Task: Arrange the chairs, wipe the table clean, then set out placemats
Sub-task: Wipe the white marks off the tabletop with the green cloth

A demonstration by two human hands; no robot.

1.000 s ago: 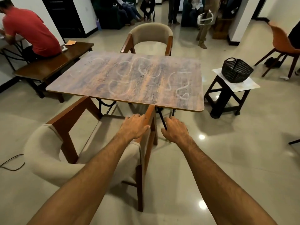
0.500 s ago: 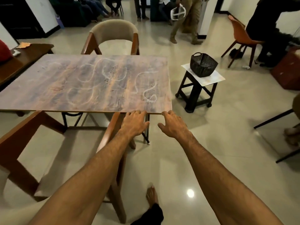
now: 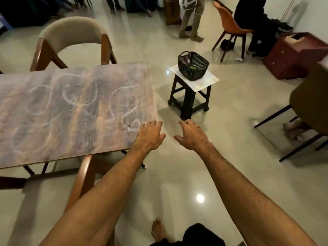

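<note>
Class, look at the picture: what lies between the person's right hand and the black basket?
Head view: beyond the right hand comes the dark stool, topped by a pale sheet on which the basket stands.

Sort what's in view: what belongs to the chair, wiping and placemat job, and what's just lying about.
Belongs to the job: scribbled table; near wooden chair; far beige-backed chair; black basket on the stool, probably supplies.

Just lying about: orange chair; maroon drawer unit; dark chair at the right edge.
</note>
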